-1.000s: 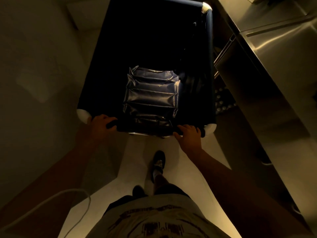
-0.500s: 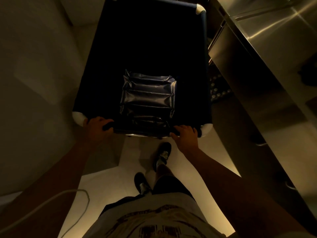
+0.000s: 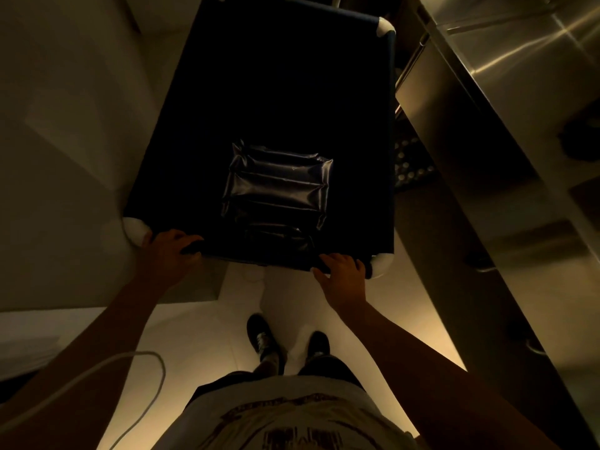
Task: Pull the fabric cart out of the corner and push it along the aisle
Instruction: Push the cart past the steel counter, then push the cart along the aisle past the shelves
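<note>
Head view: two hands on a dark fabric cart

The fabric cart (image 3: 276, 102) fills the middle, a pale wall (image 3: 65, 125) on its left and a steel counter (image 3: 519, 92) on its right. The left hand (image 3: 168, 254) wraps the near rim by the left corner; the right hand (image 3: 344, 274) curls over it near the right corner. A shiny black bag (image 3: 276, 186) lies inside

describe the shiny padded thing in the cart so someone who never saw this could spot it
Start at the big dark fabric cart that both hands grip at its near rim. Look down inside, toward that near end. The air cushion lies there, glossy, ribbed into puffed rows, the only thing catching light against the matte black cloth.
</note>
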Demonstrator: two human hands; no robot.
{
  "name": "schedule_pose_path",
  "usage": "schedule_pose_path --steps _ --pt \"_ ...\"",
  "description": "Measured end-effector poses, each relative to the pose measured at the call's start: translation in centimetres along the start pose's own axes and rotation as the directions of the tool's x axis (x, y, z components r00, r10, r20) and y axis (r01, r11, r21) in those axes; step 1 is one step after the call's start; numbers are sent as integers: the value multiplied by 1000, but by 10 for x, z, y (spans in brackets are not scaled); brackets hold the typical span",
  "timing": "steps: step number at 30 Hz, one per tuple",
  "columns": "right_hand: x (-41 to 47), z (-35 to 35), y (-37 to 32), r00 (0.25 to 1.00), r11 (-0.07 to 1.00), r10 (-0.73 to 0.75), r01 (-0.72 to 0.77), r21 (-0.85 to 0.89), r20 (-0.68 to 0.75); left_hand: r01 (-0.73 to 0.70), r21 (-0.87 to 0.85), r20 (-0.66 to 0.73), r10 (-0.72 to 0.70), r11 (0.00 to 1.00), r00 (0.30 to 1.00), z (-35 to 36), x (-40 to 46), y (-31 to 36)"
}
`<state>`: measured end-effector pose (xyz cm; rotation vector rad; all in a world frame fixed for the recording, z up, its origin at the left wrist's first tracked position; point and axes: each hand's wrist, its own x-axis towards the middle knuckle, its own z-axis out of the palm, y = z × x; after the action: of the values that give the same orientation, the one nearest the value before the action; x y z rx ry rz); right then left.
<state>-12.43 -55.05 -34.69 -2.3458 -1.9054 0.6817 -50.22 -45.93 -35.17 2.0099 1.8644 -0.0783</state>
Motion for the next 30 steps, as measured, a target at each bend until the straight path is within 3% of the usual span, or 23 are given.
schedule_pose_path --steps 15,30 --pt "3 -10 15 997 999 -51 51 -8 57 -11 21 -102 13 1000 995 24 -15 1" --pt "13 -31 30 993 990 -116 118 -82 28 105 -79 -114 -114 991 987 45 -51 30"
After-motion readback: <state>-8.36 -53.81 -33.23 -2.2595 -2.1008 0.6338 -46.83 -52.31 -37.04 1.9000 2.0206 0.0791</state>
